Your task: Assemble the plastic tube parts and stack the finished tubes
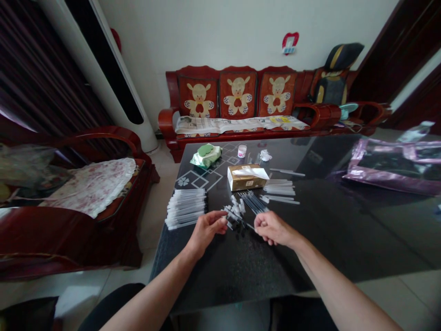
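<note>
— What have you got in your fingers?

— My right fingers [262, 221] are closed on a thin stick [250, 226], low over the table [220, 271], its free end pointing towards my left side. My left fingers [217, 225] are narrow, thumb close to forefinger; whether they pinch a small piece, I can't tell

— Why face them like that?

— I'd say so both sets of fingertips work over one small patch, arms uncrossed

— And what's in that patch?

— Little white caps [237, 207], heaped just beyond my left fingertips, with small black pieces [238, 226] nearer me. Dark sticks [254, 201] fan out beyond my right fingers, probably so each side has its own supply close by

— Further out?

— White tubes [186, 208] lie side by side to my left, perhaps to keep them tidy, and a smaller white bundle [279, 186] sits right of the tissue box [243, 184]. The wipes [206, 156], cup [242, 151] and crumpled tissue [265, 155] stand farther away, likely to leave my elbows room
</note>
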Demonstrator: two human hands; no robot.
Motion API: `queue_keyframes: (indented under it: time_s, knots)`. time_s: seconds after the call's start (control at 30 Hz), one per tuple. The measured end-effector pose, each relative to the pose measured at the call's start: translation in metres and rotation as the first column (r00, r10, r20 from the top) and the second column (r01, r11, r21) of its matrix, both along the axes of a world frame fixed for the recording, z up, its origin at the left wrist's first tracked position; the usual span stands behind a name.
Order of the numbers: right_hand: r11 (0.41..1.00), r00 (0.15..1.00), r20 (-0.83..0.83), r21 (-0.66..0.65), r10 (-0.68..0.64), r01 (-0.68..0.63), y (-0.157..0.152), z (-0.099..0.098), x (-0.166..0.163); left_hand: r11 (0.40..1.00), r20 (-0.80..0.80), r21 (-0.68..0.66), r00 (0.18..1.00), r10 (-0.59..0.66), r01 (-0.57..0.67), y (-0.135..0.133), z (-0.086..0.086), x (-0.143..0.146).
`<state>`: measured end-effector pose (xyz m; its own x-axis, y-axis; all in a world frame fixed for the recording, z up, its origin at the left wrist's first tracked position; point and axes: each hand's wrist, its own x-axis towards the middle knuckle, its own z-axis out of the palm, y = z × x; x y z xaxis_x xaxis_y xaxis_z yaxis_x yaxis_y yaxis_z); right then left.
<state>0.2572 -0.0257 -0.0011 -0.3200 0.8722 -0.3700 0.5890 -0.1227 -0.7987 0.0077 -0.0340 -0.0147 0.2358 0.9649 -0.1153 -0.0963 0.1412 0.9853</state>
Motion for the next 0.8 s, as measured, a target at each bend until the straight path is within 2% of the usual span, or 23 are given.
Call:
queue_keyframes:
  time_s: [0.1, 0.2, 0.27, 0.37, 0.47, 0.63, 0.8]
  knots:
    - [0.996, 0.996, -0.041, -0.028, 0.078, -0.079, -0.009, -0.004, -0.022, 0.993, 0.141, -0.113, 0.990, -0.008, 0.024, 0.000, -0.001, 0.000]
    - [0.994, 0.992, -0.073, -0.027, 0.099, -0.101, -0.008, -0.007, -0.027, 0.990, 0.157, -0.137, 0.986, 0.055, -0.033, 0.001, 0.000, -0.001]
    - [0.997, 0.994, -0.082, 0.038, 0.065, -0.062, -0.002, -0.010, -0.021, 0.987, 0.169, -0.142, 0.980, 0.102, -0.079, 0.003, 0.000, -0.003]
    - [0.960, 0.998, 0.046, 0.277, -0.052, 0.037, 0.006, -0.013, -0.012, 0.980, 0.194, -0.165, 0.970, 0.146, -0.114, 0.006, 0.001, -0.007]
    - [0.881, 0.962, 0.257, 0.472, -0.094, -0.040, 0.007, -0.014, -0.011, 0.969, 0.197, -0.196, 0.963, 0.186, -0.147, 0.008, 0.002, -0.009]
    - [0.848, 0.875, 0.461, 0.515, -0.147, -0.129, 0.004, -0.011, -0.018, 0.961, 0.184, -0.170, 0.952, 0.247, -0.217, 0.012, 0.000, -0.013]
    - [0.837, 0.860, 0.482, 0.531, -0.169, -0.134, 0.007, -0.012, -0.021, 0.960, 0.144, -0.150, 0.955, 0.259, -0.237, 0.014, -0.001, -0.015]
